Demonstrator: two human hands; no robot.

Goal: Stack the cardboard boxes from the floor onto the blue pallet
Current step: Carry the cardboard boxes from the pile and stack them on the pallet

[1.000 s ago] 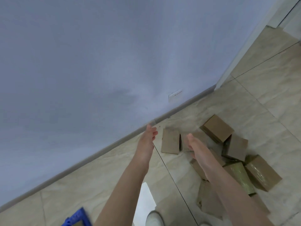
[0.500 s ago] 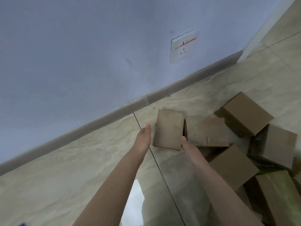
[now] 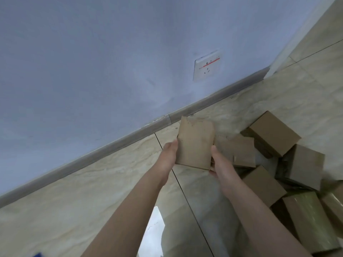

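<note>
A flat cardboard box (image 3: 194,143) is clamped between the two hands. The left hand (image 3: 168,154) is pressed to its left edge, and the right hand (image 3: 220,164) is wrapped round its near right corner, thumb laid along the side. The box appears to be raised off the floor (image 3: 111,182), its long axis set from near to far, just left of the pile of loose boxes (image 3: 263,184). A blue sliver (image 3: 38,255), judged to be the pallet, is seen at the near left edge. The load would therefore have to be swung back and leftward, the left hand being on the nearer side.
</note>
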